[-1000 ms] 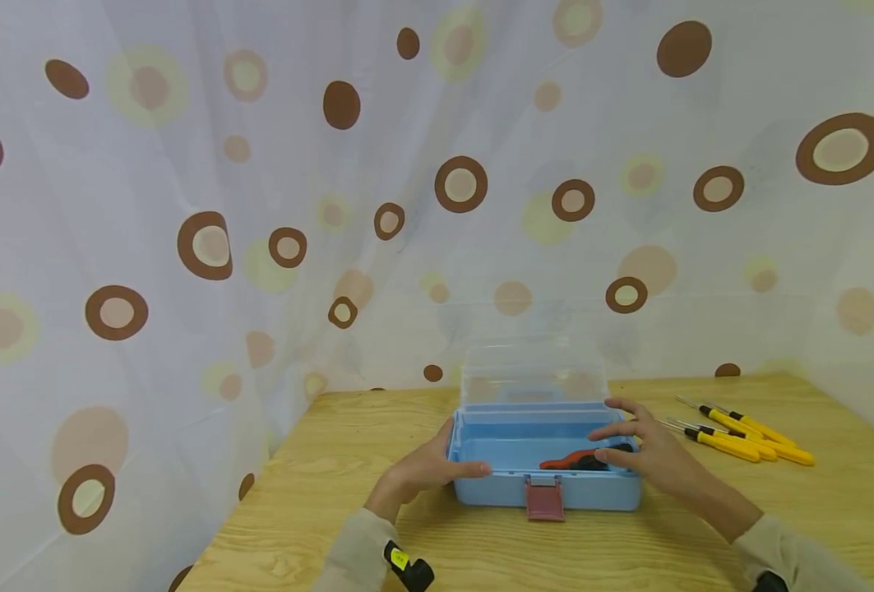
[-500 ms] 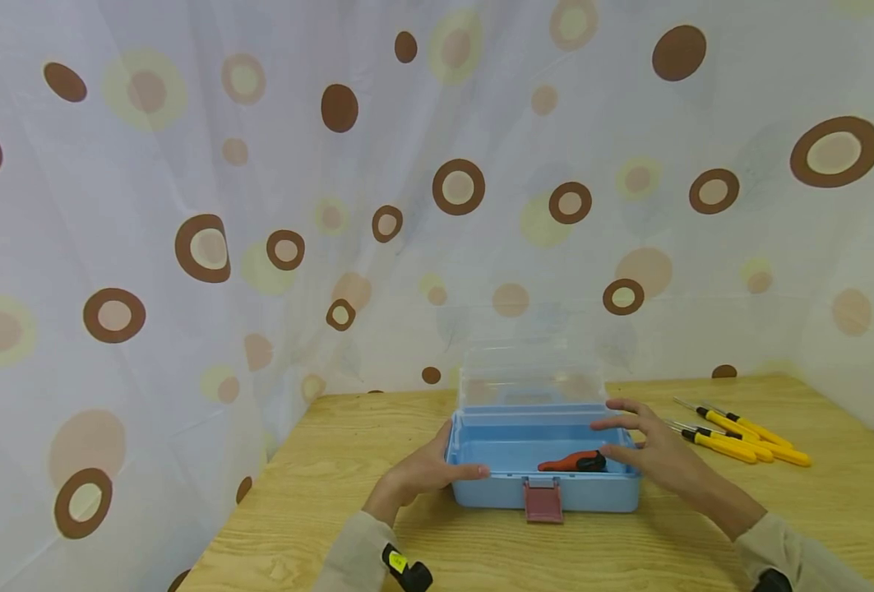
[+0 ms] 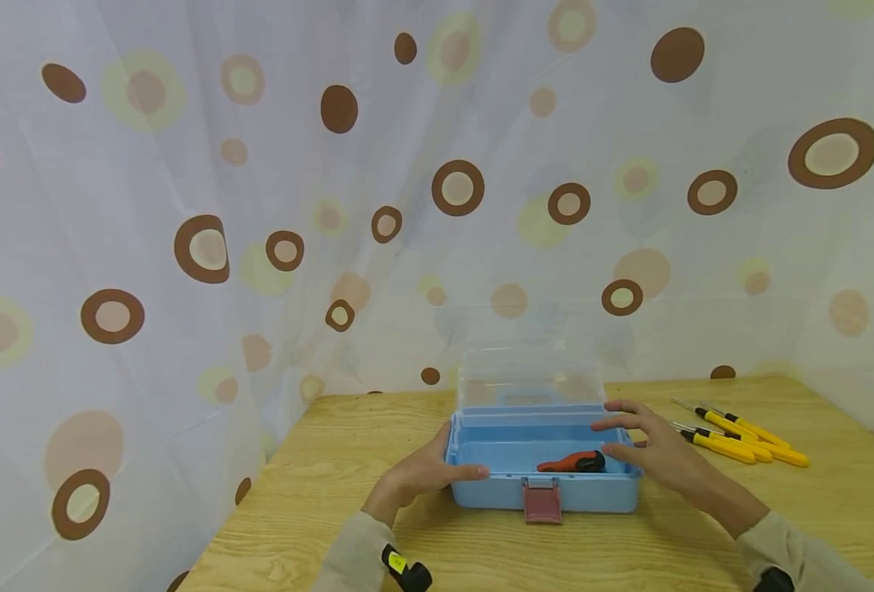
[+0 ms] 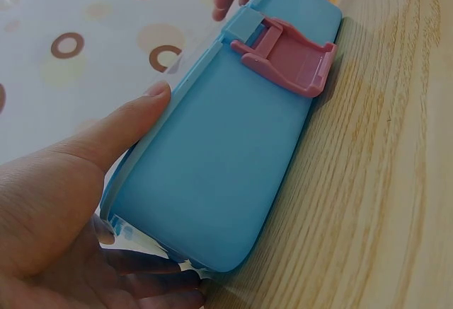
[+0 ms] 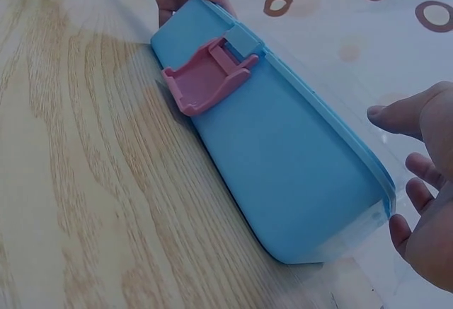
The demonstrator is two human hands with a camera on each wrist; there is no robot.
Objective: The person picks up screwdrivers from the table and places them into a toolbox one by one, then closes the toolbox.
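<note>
A light blue toolbox stands on the table, its clear lid raised at the back and its pink latch hanging down in front. Inside, toward the front right, lies a red-and-black tool; the front wall hides part of it. My left hand holds the toolbox's left end. Its thumb lies on the front rim, and the other fingers are at the end wall. With loosely spread fingers and nothing held, my right hand is at the toolbox's right end, thumb near the rim.
Several yellow-handled screwdrivers lie on the wooden table, right of the toolbox, beyond my right hand. A white curtain with brown spots hangs behind the table and along its left side.
My right hand has come slightly away from the red-and-black tool, whose dark part beneath the fingers no longer shows. My left hand and the toolbox stay in place.
</note>
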